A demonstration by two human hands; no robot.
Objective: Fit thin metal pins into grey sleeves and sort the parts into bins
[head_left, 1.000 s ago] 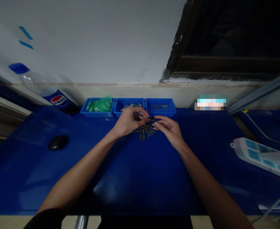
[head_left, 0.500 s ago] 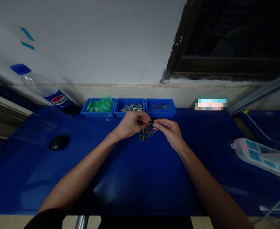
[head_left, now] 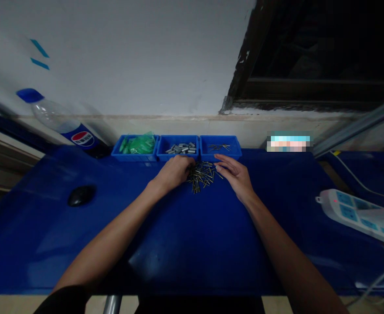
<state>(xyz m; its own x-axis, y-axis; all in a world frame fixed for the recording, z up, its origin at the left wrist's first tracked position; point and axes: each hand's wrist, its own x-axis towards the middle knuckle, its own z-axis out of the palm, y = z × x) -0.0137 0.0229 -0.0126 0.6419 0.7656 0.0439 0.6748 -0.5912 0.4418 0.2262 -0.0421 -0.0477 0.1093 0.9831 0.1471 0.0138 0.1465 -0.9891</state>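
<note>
A loose pile of thin metal rods (head_left: 202, 175), dark and brass-coloured, lies on the blue table between my hands. At the pile's left edge is my left hand (head_left: 175, 171), its fingers curled downward; their tips and whatever they hold are hidden. My right hand (head_left: 235, 174) hovers at the right side of the pile, thumb and fingers apart. One rod (head_left: 219, 176) sticks out just below its thumb. Behind the pile, the right blue bin (head_left: 236, 153) holds several similar rods (head_left: 220, 147).
The middle bin (head_left: 178, 157) holds small grey metal pieces, the left bin (head_left: 136, 157) green plastic bags. A cola bottle (head_left: 80, 136) stands back left, a black mouse (head_left: 80, 196) nearer. A white power strip (head_left: 358, 216) lies right. A wall (head_left: 129, 65) rises behind the bins.
My hands, close together over the pile before, have parted. The left moved slightly left and down, and the right hand's fingers spread, so more of the pile shows.
</note>
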